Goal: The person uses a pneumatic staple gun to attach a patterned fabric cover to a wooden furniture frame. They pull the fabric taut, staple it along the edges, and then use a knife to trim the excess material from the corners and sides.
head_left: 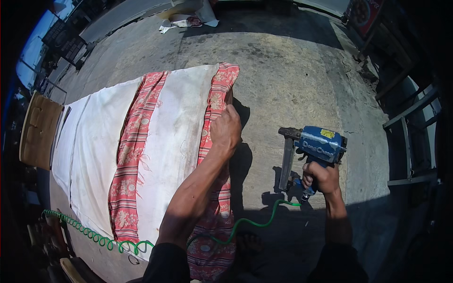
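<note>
My left hand (224, 127) is closed on the right edge of the red patterned fabric (219, 82), which runs in strips between panels of stained white cloth (174, 104) over a long piece lying on the concrete. A frayed red strip (127, 184) crosses its middle. Out to the right, my right hand (318, 177) grips the handle of a blue and black pneumatic staple gun (321, 144), held apart from the fabric. A green air hose (255, 221) runs from the gun's base toward a coiled section along the near edge of the cloth.
A tan cushioned backrest (40, 129) stands at the far left. Metal frames (406, 137) and a red sign (361, 16) line the right side. Scraps of white material (188, 21) lie at the back, near the roadside. The concrete ground (283, 75) is part sunlit, part shadowed.
</note>
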`<state>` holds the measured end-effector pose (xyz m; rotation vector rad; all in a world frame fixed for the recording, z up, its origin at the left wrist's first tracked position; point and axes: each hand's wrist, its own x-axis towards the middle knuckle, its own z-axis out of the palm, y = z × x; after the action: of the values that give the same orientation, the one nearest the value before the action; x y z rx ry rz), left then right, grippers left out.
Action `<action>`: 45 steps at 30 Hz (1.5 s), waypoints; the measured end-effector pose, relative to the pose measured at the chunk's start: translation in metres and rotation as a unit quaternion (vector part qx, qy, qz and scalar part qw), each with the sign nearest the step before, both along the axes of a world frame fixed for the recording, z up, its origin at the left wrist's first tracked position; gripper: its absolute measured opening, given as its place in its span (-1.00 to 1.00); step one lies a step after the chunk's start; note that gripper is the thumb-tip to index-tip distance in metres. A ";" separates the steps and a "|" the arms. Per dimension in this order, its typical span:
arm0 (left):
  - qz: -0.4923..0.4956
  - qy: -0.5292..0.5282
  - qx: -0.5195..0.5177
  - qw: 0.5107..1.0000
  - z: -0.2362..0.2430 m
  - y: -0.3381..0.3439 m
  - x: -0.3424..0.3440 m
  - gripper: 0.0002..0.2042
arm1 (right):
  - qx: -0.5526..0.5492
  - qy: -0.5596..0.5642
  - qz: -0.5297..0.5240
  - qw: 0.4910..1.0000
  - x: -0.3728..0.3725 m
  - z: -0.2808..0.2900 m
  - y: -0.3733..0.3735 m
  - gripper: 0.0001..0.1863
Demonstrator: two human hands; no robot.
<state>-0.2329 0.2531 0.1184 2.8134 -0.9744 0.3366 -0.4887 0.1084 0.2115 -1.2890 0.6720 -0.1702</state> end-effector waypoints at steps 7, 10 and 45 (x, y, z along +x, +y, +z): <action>0.037 -0.100 -0.041 0.993 -0.023 -0.015 -0.018 -0.94 | -0.331 0.050 0.163 0.928 0.110 0.017 -0.040 -0.55; 0.027 -0.136 -0.018 0.990 -0.035 -0.008 -0.020 -0.93 | -0.368 0.070 0.273 0.886 0.178 0.043 -0.026 -0.65; -0.099 -0.043 0.078 0.991 -0.046 -0.006 -0.029 -0.92 | -0.509 0.138 0.475 0.704 0.260 0.030 0.011 -0.64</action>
<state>-0.2618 0.2469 0.0729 2.8257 -1.3414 0.3752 -0.2282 0.1193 0.2414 -2.6287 -0.0014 0.6201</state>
